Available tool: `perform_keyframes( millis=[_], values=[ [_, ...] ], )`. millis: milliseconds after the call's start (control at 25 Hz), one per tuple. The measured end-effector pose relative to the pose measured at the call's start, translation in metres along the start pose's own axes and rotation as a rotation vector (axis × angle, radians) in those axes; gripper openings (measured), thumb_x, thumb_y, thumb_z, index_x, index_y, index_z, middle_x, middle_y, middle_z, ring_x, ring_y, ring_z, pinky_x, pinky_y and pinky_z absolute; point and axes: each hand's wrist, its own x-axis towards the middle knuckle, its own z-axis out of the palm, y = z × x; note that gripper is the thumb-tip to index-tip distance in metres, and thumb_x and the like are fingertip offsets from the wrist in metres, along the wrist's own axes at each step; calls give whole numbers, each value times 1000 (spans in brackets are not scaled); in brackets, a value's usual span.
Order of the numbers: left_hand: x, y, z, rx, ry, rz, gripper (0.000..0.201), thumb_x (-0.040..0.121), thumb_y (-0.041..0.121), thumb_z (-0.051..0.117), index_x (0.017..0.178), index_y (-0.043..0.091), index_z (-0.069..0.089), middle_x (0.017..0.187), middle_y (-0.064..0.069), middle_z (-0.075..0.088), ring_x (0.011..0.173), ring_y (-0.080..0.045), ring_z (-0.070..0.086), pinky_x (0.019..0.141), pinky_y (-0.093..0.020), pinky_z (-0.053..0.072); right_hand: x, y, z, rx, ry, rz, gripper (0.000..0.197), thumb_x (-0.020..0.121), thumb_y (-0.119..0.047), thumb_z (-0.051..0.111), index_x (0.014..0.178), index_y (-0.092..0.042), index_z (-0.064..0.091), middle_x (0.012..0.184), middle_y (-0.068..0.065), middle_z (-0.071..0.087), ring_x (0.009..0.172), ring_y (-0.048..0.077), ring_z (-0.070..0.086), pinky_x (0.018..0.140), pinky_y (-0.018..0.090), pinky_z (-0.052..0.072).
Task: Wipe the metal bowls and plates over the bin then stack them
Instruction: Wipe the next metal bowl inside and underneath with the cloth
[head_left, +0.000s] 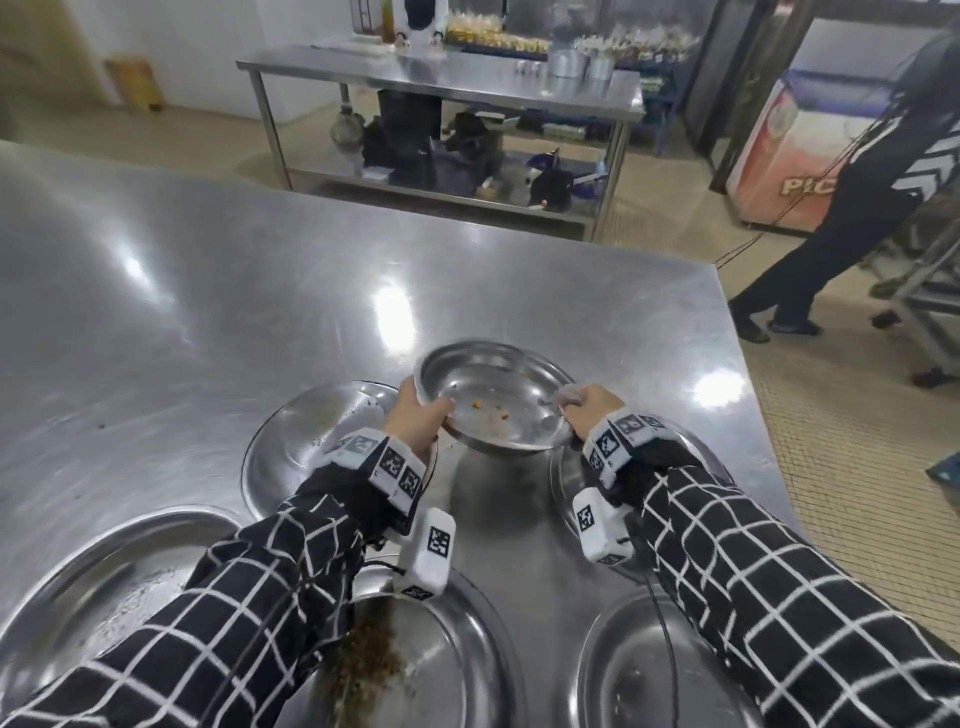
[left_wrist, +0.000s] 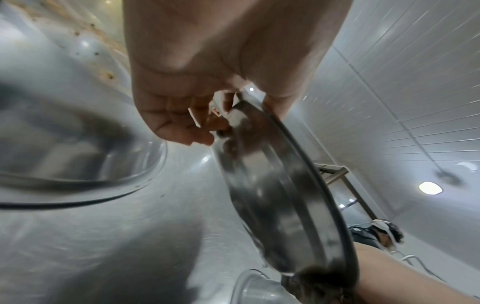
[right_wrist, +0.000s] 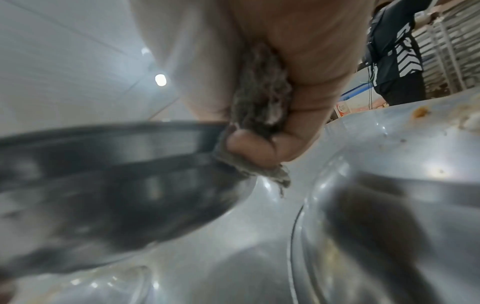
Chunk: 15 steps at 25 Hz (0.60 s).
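Note:
A metal bowl (head_left: 493, 400) with a few food crumbs inside is held tilted above the steel table (head_left: 208, 291). My left hand (head_left: 418, 415) grips its left rim, thumb over the edge; the left wrist view shows the bowl (left_wrist: 272, 195) edge-on below my left hand (left_wrist: 207, 115). My right hand (head_left: 592, 405) pinches the right rim together with a grey cloth (right_wrist: 259, 98); the right wrist view has the bowl (right_wrist: 116, 174) at the left of my right hand (right_wrist: 259, 148). Dirty metal plates lie around: one at mid left (head_left: 317, 436), one near left (head_left: 93, 587), one with brown food (head_left: 415, 660), one near right (head_left: 639, 675).
Another plate (head_left: 571, 483) lies under my right wrist. The table's right edge (head_left: 753, 395) drops to a tiled floor. A person in black (head_left: 841, 208) walks at the right. A steel shelf table (head_left: 441, 88) stands behind. No bin is in view.

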Motion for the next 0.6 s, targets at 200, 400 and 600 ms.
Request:
perform_keyframes(
  millis=[200,400,600],
  values=[
    [-52,43,20,-169,-69,70,58,91,36,52,142,36,24,110,-7,61,87,-23,63,76,-36,53,-51,10,-27,390,141,82,6,91,-19,59,97,-17,59,90,1,60,86,18,59,62,20,41],
    [-142,69,68,-175,-206,203,43,96,28,45,134,32,28,96,-6,65,84,-24,66,87,-43,55,-132,67,-67,583,332,78,49,86,-59,55,116,-20,56,102,-5,61,83,12,58,65,25,48],
    [-242,63,146,-255,-402,252,34,97,18,45,119,39,29,97,-10,62,84,-29,66,87,-47,55,-246,143,-96,561,629,193,35,94,-40,48,115,-12,55,103,4,61,91,22,60,77,36,50]
  ],
)
